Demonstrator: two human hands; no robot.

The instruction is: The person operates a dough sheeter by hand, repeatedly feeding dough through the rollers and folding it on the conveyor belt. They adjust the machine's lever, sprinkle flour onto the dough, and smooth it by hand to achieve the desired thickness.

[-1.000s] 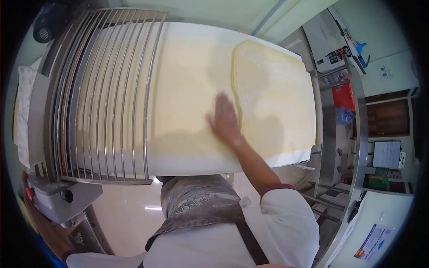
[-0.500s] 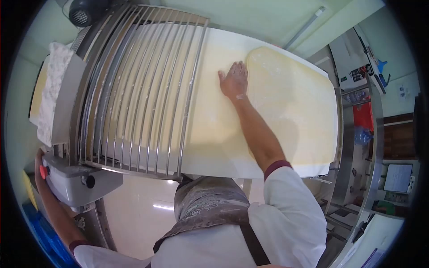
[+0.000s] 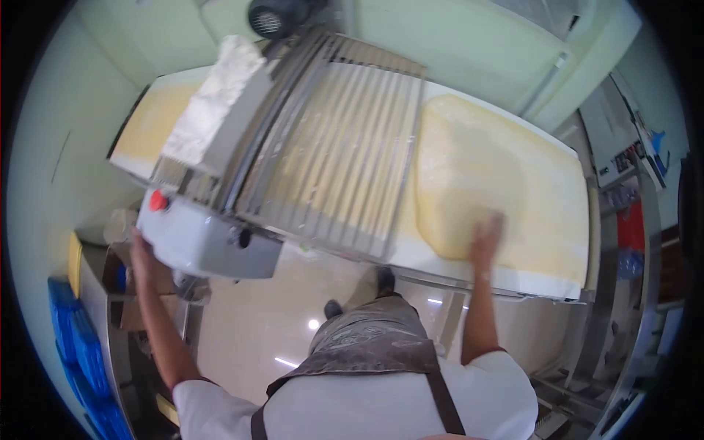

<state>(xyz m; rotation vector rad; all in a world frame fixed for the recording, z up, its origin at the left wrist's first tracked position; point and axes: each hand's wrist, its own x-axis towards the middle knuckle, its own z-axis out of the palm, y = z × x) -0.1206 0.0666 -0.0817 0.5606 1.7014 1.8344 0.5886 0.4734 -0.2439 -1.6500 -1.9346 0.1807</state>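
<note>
A flat, pale yellow sheet of dough (image 3: pixel 469 161) lies on the white belt (image 3: pixel 543 282) of a machine, right of a metal bar guard (image 3: pixel 345 147). Over the dough's lower part is my right hand (image 3: pixel 489 231), blurred by motion, so its fingers are not clear. My left hand (image 3: pixel 141 248) is at the left side of the grey machine housing (image 3: pixel 198 238), below a red button (image 3: pixel 158 200); its fingers are mostly hidden behind the housing's edge.
White floury cloth or powder (image 3: pixel 213 103) tops the machine. A motor (image 3: pixel 275 16) sits at the back. Blue plastic packages (image 3: pixel 81 345) are at the lower left. A metal rack (image 3: pixel 616 293) stands at the right.
The view has shifted left, showing more of the machine. My right hand has moved from the belt beside the dough to its lower part. The dough's edge now lies close to the bar guard.
</note>
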